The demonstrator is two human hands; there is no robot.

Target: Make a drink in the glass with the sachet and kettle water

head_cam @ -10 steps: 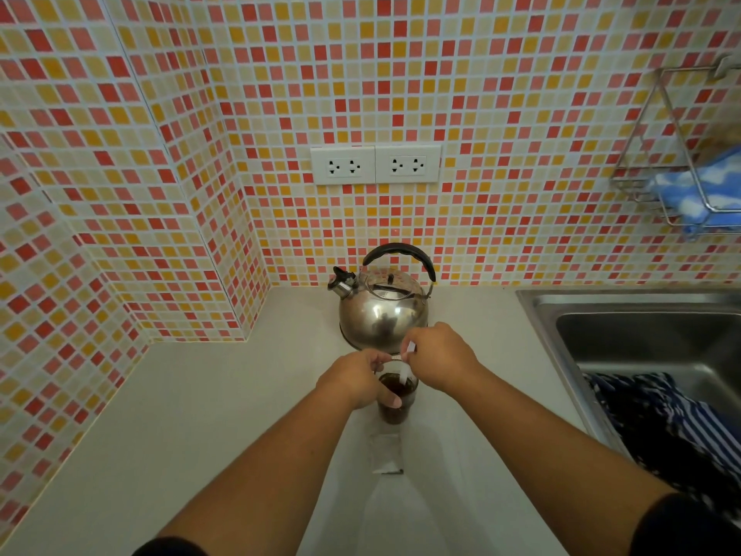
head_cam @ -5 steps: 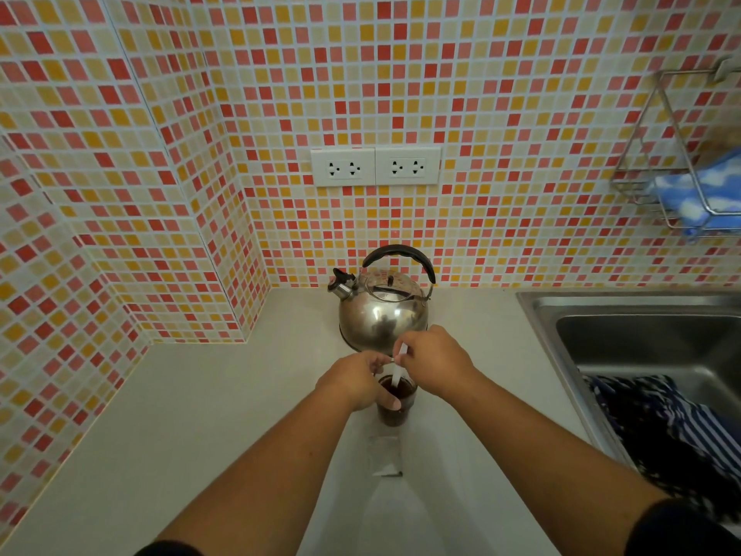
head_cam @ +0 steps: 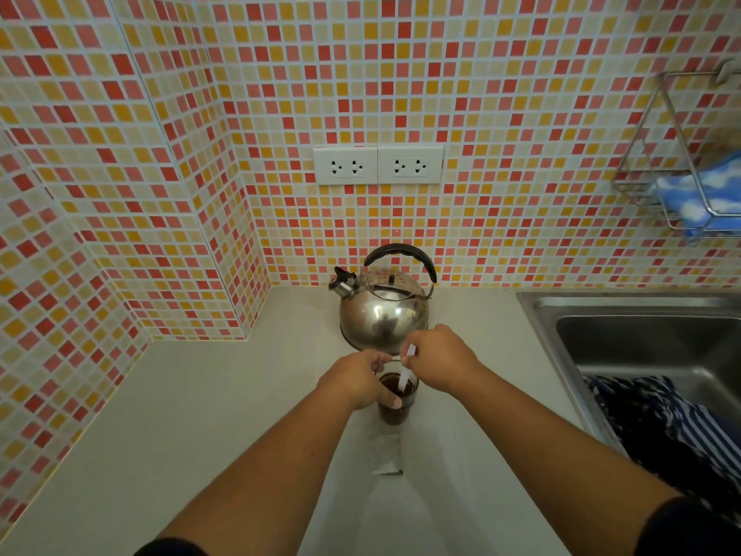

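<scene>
Steel kettle behind, dark drink being stirred in the glass.

Pale table (head_cam: 200, 415) carries everything; the kettle (head_cam: 385, 311) stands at the wall, set down and untouched, so pouring looks finished. Just in front of it, the left hand (head_cam: 355, 381) is wrapped around the glass (head_cam: 395, 399), steadying it. The right hand (head_cam: 439, 361) is pinched on a white stick (head_cam: 405, 375), which half a second ago barely reached the liquid and now dips deeper into the brown drink, so mixing seems well along. Nearest the person, the sachet (head_cam: 385, 454) lies flat on the table, apparently emptied.
</scene>
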